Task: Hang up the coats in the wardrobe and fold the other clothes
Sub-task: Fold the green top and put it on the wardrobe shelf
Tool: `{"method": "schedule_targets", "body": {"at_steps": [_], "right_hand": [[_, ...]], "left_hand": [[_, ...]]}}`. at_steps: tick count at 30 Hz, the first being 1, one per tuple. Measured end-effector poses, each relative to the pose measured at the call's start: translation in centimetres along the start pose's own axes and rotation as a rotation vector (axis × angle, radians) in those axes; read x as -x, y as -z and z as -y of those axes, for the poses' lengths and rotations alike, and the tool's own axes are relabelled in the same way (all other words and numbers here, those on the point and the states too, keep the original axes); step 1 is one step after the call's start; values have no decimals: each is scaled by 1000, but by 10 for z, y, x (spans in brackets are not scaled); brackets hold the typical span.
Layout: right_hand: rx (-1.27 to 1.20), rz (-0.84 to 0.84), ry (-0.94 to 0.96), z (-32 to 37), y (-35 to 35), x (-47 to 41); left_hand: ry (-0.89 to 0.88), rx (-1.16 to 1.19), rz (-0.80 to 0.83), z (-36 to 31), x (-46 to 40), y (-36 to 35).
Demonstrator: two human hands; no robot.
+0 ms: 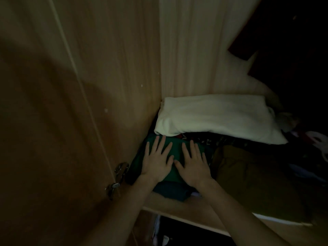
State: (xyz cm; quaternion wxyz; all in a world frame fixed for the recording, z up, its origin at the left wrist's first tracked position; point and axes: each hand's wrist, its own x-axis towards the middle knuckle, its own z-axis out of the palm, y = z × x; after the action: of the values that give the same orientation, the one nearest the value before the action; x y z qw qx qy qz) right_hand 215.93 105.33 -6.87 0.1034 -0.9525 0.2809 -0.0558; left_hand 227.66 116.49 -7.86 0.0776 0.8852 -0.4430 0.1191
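Note:
A folded green garment (177,148) lies on top of a small stack at the left end of a wardrobe shelf (191,208). My left hand (157,159) and my right hand (193,163) both press flat on it, fingers straight and spread, thumbs almost touching. Under it sits a folded dark blue piece (170,191). Behind the stack lies a folded white cloth (216,118). To the right rests an olive-brown folded garment (248,176). The scene is dim.
The wardrobe's wooden side wall (115,77) and its open door (35,121), with a metal hinge (119,176), stand close on the left. Dark clothes hang at the upper right (292,50). More mixed clothes crowd the shelf's right end (316,144).

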Motion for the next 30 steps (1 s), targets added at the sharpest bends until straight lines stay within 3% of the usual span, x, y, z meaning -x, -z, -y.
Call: {"method": "schedule_targets", "body": {"at_steps": [3,7,12,19,24,30], "right_hand": [[29,-85,64,3,21,25],[40,-96,64,6,36,61],[86,-98,90,10,44,121],[162,44,141,11,39,219],[82,78,148,51,15,281],[32,71,194,109,19,321]], "left_hand": [[-37,15,-127,-7,27,21],[0,-23,-181,-13,63,51],[48,-1,-170,-28,127,66],[85,-8,-101,-40,285,69],[83,-100,-98,-38,392,94],[141,-217,-177,6,443,159]]}}
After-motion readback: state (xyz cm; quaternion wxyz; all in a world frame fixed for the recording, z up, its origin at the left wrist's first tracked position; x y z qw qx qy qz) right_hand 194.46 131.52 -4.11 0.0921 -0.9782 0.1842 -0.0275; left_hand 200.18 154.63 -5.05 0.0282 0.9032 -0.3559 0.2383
